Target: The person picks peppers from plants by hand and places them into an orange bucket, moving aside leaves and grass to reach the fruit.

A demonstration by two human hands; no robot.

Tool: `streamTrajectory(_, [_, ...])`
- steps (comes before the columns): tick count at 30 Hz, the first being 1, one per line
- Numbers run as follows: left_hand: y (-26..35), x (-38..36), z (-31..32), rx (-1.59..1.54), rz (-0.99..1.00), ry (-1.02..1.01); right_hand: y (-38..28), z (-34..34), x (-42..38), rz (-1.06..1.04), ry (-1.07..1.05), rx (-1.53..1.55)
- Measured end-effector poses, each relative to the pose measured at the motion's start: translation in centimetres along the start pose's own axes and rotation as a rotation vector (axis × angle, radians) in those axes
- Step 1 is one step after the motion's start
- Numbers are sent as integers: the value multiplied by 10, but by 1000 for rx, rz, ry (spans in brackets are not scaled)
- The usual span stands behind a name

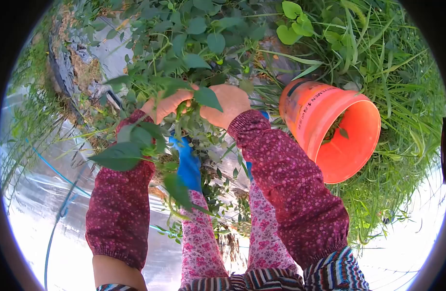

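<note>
My left hand (167,105) reaches into the leafy green plant (196,41), its fingers curled round a green piece of the plant (182,106); whether that is a stem or a fruit I cannot make out. Close beside it, my right hand (227,105) is bent with its back towards me. Its fingers are closed and mostly hidden, and what they hold does not show. A large leaf (207,97) hangs between the two hands. To the right, an orange bucket (324,126) leans on its side in the grass, mouth towards me, with a little green inside.
Tall grass (402,97) grows round the bucket and along the right. Silvery plastic sheeting (43,194) covers ground at left, crossed by a thin blue cord (58,173). My blue footwear (186,162) stands among low stems below my hands. A leafy branch (118,156) overhangs my left sleeve.
</note>
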State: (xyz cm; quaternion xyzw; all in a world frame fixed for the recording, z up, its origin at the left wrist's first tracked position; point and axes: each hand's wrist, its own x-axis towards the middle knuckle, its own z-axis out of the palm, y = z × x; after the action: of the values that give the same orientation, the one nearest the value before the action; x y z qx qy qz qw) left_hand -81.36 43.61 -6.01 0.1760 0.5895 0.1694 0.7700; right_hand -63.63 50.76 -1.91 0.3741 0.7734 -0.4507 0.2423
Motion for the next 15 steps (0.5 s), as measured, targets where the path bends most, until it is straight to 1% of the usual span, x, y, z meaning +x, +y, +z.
streamTrajectory(1, [-20, 9, 1, 0, -1, -3, 3, 6, 2, 3, -1, 1])
streamTrajectory(3, [-69, 28, -12, -134, 134, 55, 13, 26, 15, 28, 130, 133])
streamTrajectory(4, [-70, 26, -17, -230, 185, -37, 17, 29, 18, 31, 125, 138])
streamTrajectory(5, [-73, 25, -22, -328, 226, -135, 23, 30, 21, 46, 168, 203])
streamTrajectory(6, [-56, 15, -22, -151, 272, -144, 29, 32, 24, 60, 214, 267])
streamTrajectory(7, [-41, 7, -18, 28, 314, -153, 32, 36, 26, 65, 210, 273])
streamTrajectory(8, [-36, 10, -12, 92, 148, -33, 33, 38, 26, 33, 218, 244])
streamTrajectory(9, [-43, 13, -14, 96, 143, -38, 33, 39, 26, 0, 228, 213])
streamTrajectory(10, [-53, 15, -18, 26, 214, -84, 32, 40, 25, -36, 147, 135])
streamTrajectory(11, [-56, 14, -18, -46, 286, -129, 28, 41, 24, -33, 146, 139])
streamTrajectory(12, [-58, 14, -20, -46, 283, -130, 23, 41, 23, 22, 122, 128])
streamTrajectory(13, [-60, 13, -22, -157, 284, -121, 19, 41, 22, 76, 97, 117])
streamTrajectory(14, [-60, 14, -23, -211, 284, -119, 12, 34, 20, 89, -23, 60])
streamTrajectory(15, [-60, 15, -23, -265, 284, -118, 10, 34, 20, 94, -22, 62])
